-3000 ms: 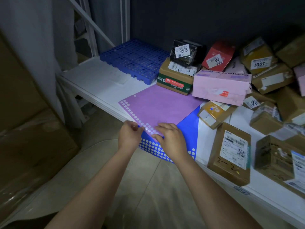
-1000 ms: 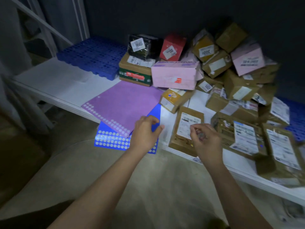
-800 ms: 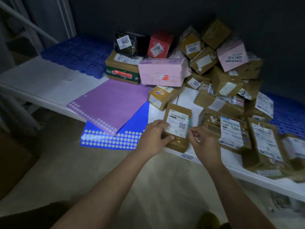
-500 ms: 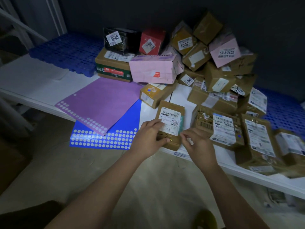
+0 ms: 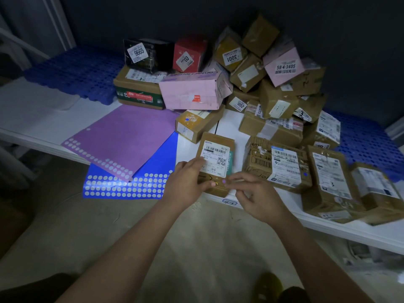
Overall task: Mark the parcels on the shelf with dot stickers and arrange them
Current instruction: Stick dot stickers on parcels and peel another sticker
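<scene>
Bare shelf (image 5: pixel 39 110) far left, open reach. Sticker sheets (image 5: pixel 122 138) lie flat, passable above. Parcel heap (image 5: pixel 262 84) blocks back and right. Narrow white gap (image 5: pixel 229 127) between front parcels.
</scene>
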